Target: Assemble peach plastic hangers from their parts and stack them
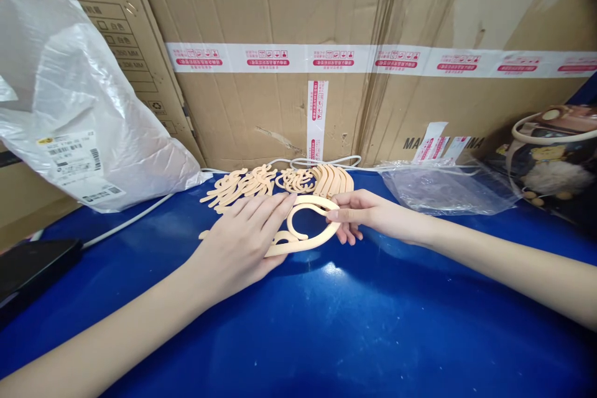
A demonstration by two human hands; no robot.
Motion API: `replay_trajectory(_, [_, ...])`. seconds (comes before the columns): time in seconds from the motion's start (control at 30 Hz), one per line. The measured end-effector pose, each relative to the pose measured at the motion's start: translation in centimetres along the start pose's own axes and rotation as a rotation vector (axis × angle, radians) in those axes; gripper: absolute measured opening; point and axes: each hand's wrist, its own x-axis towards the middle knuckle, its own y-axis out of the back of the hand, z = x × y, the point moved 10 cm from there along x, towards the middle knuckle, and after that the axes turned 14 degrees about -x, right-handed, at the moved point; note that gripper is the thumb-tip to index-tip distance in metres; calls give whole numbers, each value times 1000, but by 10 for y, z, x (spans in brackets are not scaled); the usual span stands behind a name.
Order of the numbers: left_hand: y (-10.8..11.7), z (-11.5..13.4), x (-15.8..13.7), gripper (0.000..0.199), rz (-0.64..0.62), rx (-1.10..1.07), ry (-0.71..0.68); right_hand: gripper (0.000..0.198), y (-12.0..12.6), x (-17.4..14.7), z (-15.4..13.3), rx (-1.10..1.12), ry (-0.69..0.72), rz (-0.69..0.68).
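Between my two hands is a pale cream, curved frame piece (321, 237) with a rounded end and a curling strip inside it. My left hand (249, 230) lies over its left part, fingers on top and thumb below, so much of that side is hidden. At the rounded right end, my right hand (357, 214) pinches the rim between thumb and forefinger, its other fingers curled beneath. Just behind, on the blue table, lie heaps of similar cream pieces: wavy branched ones (247, 183), small curled ones (296, 180) and stacked arched ones (333, 179).
A white plastic mailing bag (93, 106) leans at the left, above a black device (37, 270) with a cable. Large cardboard boxes (261, 112) wall off the back. To the right lie clear plastic bags (438, 189) and a dark bag with a plush charm (559, 168). The blue table (326, 336) spreads in front.
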Motion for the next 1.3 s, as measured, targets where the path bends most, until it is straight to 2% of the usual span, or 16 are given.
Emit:
replay_trajectory(0.17, [1, 2, 0, 50, -10, 6, -10, 25, 1, 0, 4, -8, -47, 54])
replay_trajectory(0.33, [-2, 2, 1, 52, -42, 20, -12, 22, 2, -1, 2, 15, -69, 82])
replay_trajectory(0.43, [-6, -2, 0, 56, -69, -4, 30, 20, 3, -2, 2, 19, -64, 93])
replay_trajectory(0.7, [-8, -10, -5, 63, -86, -247, 200, 24, 0, -1, 2, 5, 2, 92])
replay_trajectory(0.93, [-3, -8, -3, 70, -69, -200, 160, 27, -1, -4, -5, -27, 81, 92])
replay_trajectory(1.3, [6, -7, -2, 63, -26, -127, 135, 26, -3, -6, -14, -61, 164, 77])
